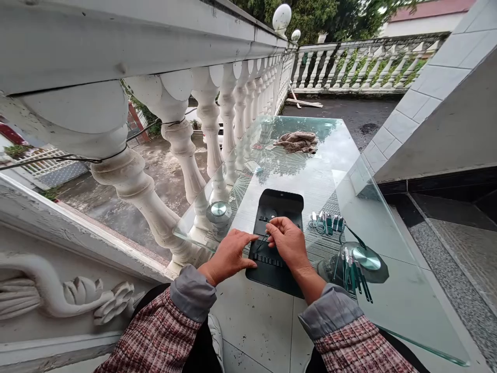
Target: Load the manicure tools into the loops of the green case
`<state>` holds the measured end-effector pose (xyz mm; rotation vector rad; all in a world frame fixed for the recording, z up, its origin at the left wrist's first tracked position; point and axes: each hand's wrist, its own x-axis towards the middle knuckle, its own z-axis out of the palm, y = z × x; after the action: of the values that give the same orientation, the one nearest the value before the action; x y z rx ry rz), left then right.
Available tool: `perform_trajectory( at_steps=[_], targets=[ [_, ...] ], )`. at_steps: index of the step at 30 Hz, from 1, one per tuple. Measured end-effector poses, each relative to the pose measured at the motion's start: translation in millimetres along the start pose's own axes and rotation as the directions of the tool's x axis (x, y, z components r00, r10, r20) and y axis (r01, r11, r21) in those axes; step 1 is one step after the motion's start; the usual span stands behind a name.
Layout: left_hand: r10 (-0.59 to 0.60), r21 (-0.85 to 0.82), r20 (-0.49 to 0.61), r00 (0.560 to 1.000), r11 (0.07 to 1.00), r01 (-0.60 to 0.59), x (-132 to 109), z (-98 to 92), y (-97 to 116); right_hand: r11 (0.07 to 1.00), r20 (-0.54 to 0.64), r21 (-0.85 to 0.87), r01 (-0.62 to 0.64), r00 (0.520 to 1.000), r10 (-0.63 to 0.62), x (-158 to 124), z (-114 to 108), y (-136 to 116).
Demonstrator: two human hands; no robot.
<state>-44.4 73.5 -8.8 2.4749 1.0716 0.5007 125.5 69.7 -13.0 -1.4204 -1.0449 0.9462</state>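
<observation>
A black folding case (280, 207) lies unfolded on the glass tabletop, with a row of small elastic loops along its lower part. My right hand (286, 242) is over the case, its thumb and fingertips pinched on a slim dark manicure tool whose thin end points down and left toward the loops. At the left edge of the case is my left hand (232, 254), thumb and fingers spread apart, the fingertips near or touching the case. Right of the case lie nail clippers and scissors (326, 224). Nearer to me are several slim dark-green-handled manicure tools (354, 272).
The glass table (404, 295) has bare edges and round metal discs over its supports. A crumpled brown cloth (297, 142) lies at its far end. White balusters (182, 150) line the left side; a tiled sloping wall (427, 88) rises on the right.
</observation>
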Motion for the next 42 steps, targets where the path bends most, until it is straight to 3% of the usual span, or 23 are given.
perform_trajectory(
  at_steps=[9,12,16,19,35,42],
  targets=[
    [0.000,0.007,0.010,1.000,1.000,0.000,-1,2.7,-5,0.974,0.119,-0.226,0.019,0.993,0.008,5,7,5],
    [0.003,0.015,0.009,1.000,1.000,-0.003,-1,3.2,-5,0.941,0.170,-0.313,0.126,0.983,-0.075,7,6,9],
    [-0.002,0.010,0.000,1.000,1.000,0.002,-1,4.2,-6,0.811,0.211,-0.479,0.335,0.941,-0.264,7,6,14],
    [-0.015,0.013,0.012,1.000,1.000,0.015,-1,4.9,-7,0.753,0.247,-0.544,0.371,0.928,-0.279,6,7,15],
    [0.046,0.044,0.065,0.997,0.998,-0.049,-2,-1.1,-4,0.680,0.377,-0.584,0.443,0.890,-0.255,1,5,14],
    [0.076,0.010,0.074,0.994,0.997,-0.077,-4,-5.1,-3,0.738,0.387,-0.523,0.426,0.891,-0.240,4,2,15]
  ],
)
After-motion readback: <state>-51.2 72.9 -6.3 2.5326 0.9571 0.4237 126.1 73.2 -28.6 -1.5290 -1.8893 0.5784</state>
